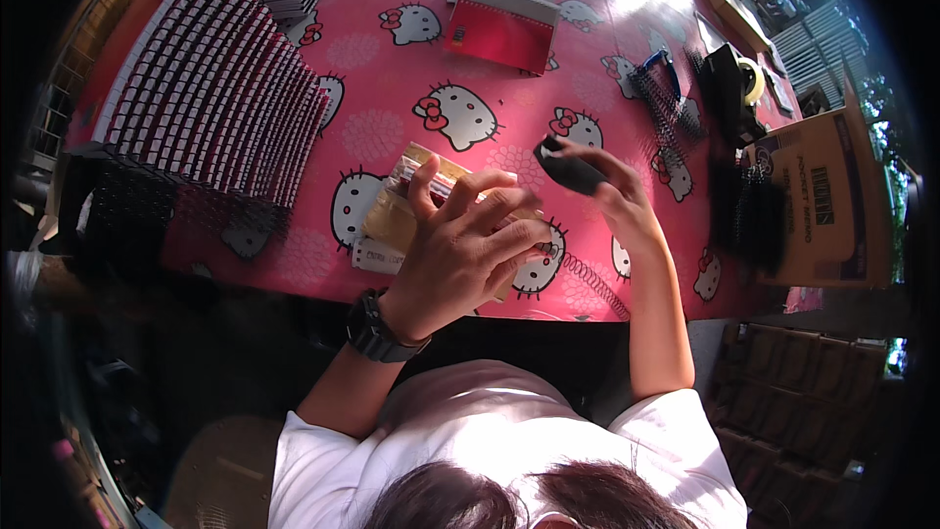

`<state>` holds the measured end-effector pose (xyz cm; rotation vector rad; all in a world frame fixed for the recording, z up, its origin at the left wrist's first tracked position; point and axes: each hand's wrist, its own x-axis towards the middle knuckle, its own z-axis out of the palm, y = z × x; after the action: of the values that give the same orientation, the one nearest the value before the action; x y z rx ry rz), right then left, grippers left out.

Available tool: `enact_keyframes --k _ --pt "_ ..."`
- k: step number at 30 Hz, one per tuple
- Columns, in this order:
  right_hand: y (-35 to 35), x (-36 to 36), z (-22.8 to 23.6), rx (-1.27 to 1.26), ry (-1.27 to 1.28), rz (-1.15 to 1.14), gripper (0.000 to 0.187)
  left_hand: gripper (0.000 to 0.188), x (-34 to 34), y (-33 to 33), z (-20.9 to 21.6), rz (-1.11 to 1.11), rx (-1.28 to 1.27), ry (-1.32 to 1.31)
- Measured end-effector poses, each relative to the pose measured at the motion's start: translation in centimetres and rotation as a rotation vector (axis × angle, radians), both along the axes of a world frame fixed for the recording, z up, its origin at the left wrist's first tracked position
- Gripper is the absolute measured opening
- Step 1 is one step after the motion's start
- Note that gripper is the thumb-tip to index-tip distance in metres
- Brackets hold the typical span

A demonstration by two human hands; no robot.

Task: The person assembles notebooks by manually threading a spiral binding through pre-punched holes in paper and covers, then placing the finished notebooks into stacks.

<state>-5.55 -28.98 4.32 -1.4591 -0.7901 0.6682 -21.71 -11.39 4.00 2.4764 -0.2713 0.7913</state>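
My left hand (475, 240), with a black watch on its wrist, rests over a small tan-covered notebook (390, 218) near the table's front edge. Its bent fingers grip the notebook and hide much of it. From beside the left fingertips a thin spiral binding wire (592, 282) trails right to the table edge. My right hand (619, 191) is raised to the right of the notebook, its fingers closed round a dark, rounded, elongated object (571, 169) whose exact kind I cannot make out.
Tall stacks of spiral-bound notebooks (211, 78) stand at the left. Red-covered notebooks (501, 34) lie at the far middle. On the right are a heap of dark wire coils (666, 103), a roll of tape (752, 81) and a cardboard box (818, 196). The pink patterned tablecloth (372, 132) covers the table.
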Motion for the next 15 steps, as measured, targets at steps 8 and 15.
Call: enact_keyframes --k 8,15 --pt "-1.2 -3.3 2.4 0.006 -0.074 0.132 0.067 0.074 -0.9 1.3 0.7 0.276 -0.194 0.008" --pt "-0.5 -2.7 3.6 0.087 -0.017 0.255 0.055 0.082 -1.1 0.8 -1.1 0.36 -0.653 0.005"
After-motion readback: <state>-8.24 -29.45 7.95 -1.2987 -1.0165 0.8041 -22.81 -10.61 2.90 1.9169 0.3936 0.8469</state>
